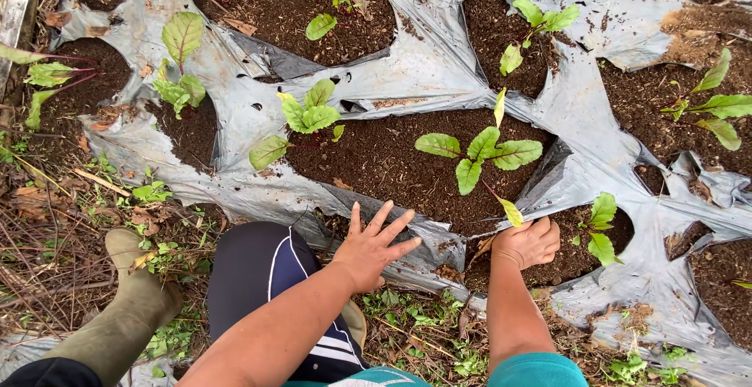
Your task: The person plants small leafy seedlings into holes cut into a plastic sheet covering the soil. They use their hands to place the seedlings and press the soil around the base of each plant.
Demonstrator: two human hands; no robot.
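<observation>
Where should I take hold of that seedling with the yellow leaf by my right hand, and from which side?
Probably low on the reddish stem, just above the soil. Come from the near side by the right hand: the seedling spreads its leaves farther back, so the stem there is bare.

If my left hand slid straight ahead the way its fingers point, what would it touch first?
Probably bare dark soil. The left hand lies flat on the grey plastic sheet, fingers spread toward that opening; further along stands a green seedling, though depth is hard to judge.

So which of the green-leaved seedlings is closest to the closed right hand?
The small seedling just right of the right hand, in the same soil hole; the others grow farther up the bed.
</observation>
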